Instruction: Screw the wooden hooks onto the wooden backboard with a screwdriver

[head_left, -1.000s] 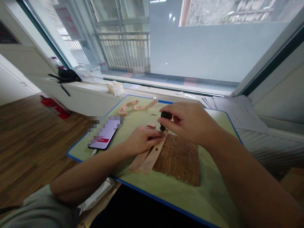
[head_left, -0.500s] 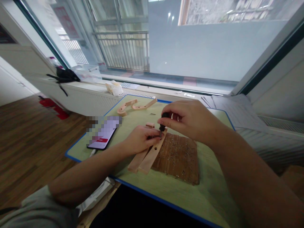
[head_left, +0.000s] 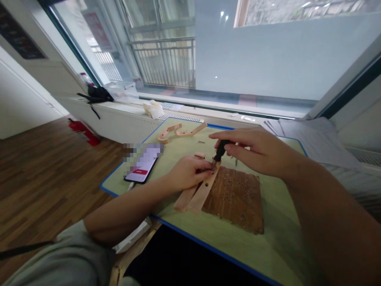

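Observation:
My right hand (head_left: 257, 151) holds a small black-handled screwdriver (head_left: 220, 151), its grip loose, thumb and fingers at the handle and the index finger stretched out. The tool leans, tip down, over a pale wooden strip (head_left: 200, 198) with a dark hole in it. My left hand (head_left: 187, 172) has its fingers closed on that strip, fingertips right beside the screwdriver tip; whether they also pinch a screw is hidden. A second pale strip (head_left: 183, 199) lies alongside, partly under my left hand. Beneath the strip's right edge is a scarred brown board (head_left: 238, 198).
Two curved wooden hooks (head_left: 169, 133) and a small screw (head_left: 201, 142) lie toward the back of the yellow-green table (head_left: 178, 226). A phone (head_left: 144, 163) with a cable is at the left. The windowsill (head_left: 220, 116) borders the far side.
The camera view has shifted, so the scene sits further right. My right fingers have opened somewhat around the screwdriver, which now leans more. My left hand stays at the strip.

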`<state>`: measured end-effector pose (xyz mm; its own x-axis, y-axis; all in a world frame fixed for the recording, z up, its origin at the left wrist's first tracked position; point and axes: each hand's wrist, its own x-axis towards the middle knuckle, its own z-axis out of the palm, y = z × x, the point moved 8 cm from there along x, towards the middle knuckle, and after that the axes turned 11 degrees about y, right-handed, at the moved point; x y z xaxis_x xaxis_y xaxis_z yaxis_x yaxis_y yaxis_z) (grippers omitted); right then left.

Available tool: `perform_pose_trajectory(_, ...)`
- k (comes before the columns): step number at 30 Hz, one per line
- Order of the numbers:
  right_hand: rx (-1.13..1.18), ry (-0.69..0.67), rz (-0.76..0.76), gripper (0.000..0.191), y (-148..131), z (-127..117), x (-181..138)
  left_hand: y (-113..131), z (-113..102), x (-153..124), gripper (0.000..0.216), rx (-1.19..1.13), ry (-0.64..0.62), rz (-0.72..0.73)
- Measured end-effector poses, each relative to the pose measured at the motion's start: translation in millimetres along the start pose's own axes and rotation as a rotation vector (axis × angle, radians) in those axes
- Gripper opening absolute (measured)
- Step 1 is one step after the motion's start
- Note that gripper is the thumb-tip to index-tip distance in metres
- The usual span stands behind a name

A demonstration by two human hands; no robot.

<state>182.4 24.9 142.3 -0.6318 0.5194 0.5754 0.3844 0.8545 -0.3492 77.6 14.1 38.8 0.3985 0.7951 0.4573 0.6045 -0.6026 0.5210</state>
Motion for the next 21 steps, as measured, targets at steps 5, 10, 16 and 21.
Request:
perform_pose_trajectory(5, -0.256, 0.06, 0.029, 0.024, 3.3, -0.6, 4.7, -3.4, 1.1, 0.4, 0.019, 0.023, 0.005, -0.019)
perform_pose_trajectory(10, -0.39, 0.062, 0.1, 0.028, 5.0, 3.1, 5.0, -5.3, 5.9, 2.4, 0.019, 0.049, 0.016, -0.037)
perform_pose_trajectory(16, -0.205, 0.105, 0.082, 0.039, 6.4, 6.5, 2.1, -3.6, 12.7, 11.0, 0.023, 0.118, 0.027, -0.011)
perform_pose_trajectory(21, -0.191, 0.249, 0.253, 0.031, 26.9, 8.6, 1.3, -4.2, 18.4, 24.1, 0.026, 0.134, -0.028, 0.025)
